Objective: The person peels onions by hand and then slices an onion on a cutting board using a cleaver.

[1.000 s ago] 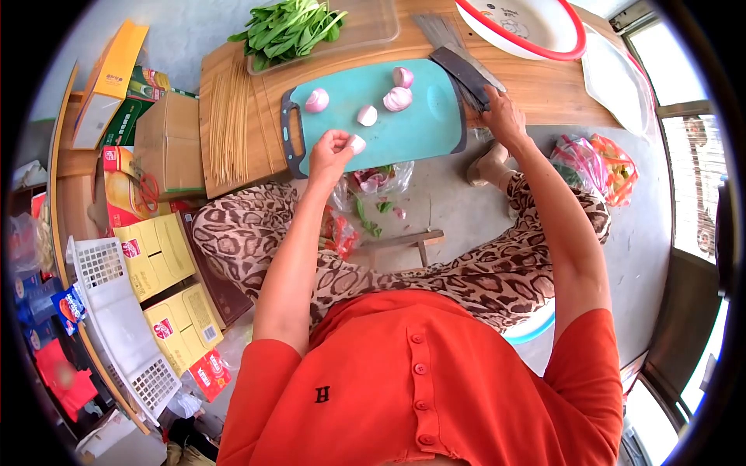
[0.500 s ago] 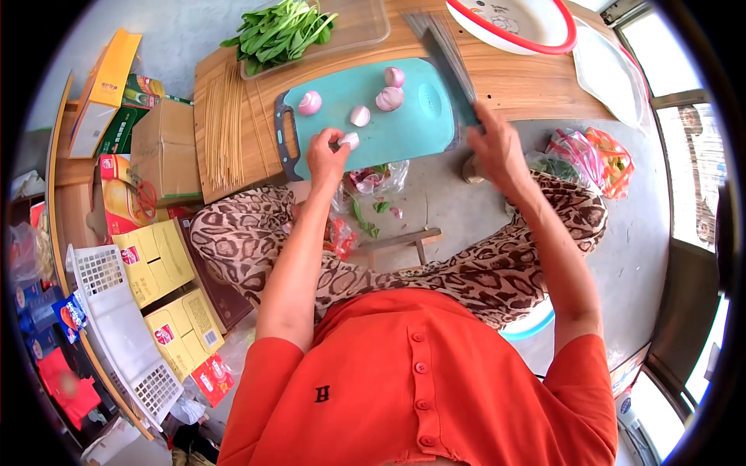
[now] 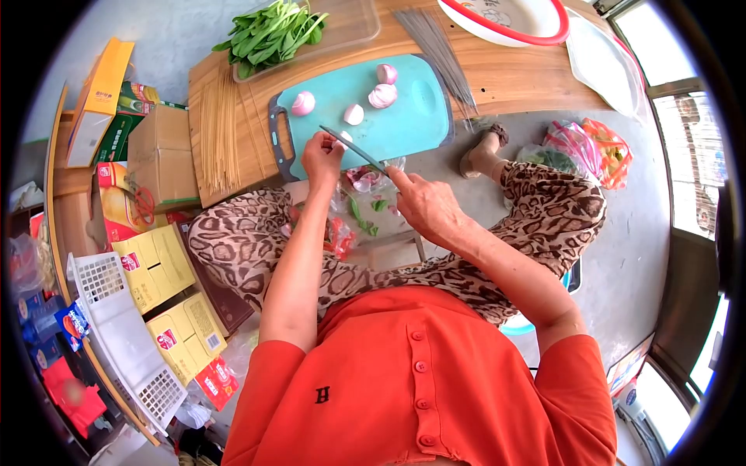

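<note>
My left hand is closed on a small red onion at the near edge of the blue cutting board. In my right hand is a knife, gripped by the handle, its blade slanting over the onion. Whether the edge has cut in, I cannot tell. Farther up the board lie a pale peeled onion, a pink onion to the left, and two more onions, one just in front of the other.
Bamboo skewers lie left of the board, metal skewers to its right. Leafy greens rest on a clear tray behind. A red-rimmed basin stands at the back right. Onion peelings and plastic bags are below the table.
My right hand has brought the knife leftward from beside the metal skewers to the onion in my left hand. My left hand still holds that onion.
</note>
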Demonstrator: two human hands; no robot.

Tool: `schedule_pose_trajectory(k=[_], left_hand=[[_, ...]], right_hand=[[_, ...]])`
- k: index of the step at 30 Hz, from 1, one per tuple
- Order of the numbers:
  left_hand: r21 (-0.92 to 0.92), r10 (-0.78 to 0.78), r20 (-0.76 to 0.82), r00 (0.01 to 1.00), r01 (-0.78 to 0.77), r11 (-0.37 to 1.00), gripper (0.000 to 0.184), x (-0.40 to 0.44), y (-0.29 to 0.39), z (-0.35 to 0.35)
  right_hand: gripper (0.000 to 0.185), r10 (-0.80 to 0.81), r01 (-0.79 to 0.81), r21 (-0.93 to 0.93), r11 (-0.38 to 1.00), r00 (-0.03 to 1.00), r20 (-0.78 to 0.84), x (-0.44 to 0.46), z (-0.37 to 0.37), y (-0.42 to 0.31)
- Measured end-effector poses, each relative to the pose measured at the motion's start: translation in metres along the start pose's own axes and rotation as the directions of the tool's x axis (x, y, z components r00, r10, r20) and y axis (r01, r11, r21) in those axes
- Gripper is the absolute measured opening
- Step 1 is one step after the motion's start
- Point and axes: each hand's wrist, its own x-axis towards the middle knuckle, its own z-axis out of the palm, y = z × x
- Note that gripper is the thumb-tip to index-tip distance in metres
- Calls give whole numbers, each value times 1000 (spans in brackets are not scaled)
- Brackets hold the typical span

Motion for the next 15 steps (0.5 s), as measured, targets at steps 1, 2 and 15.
schedule_pose_trajectory(k=[1, 2, 15], left_hand=[[0, 0, 3, 1000, 0, 1000, 14, -1, 3, -1], [10, -4, 0, 1000, 4, 1000, 13, -2, 6, -1], [-17, -24, 6, 1000, 24, 1000, 14, 1, 1, 0]], right_hand=[[44, 2, -1, -18, 1000, 1000, 30, 0, 1, 0], [44, 4, -3, -17, 1000, 1000, 30, 1, 1, 2], [43, 90, -89, -14, 996, 991, 98, 2, 7, 7]])
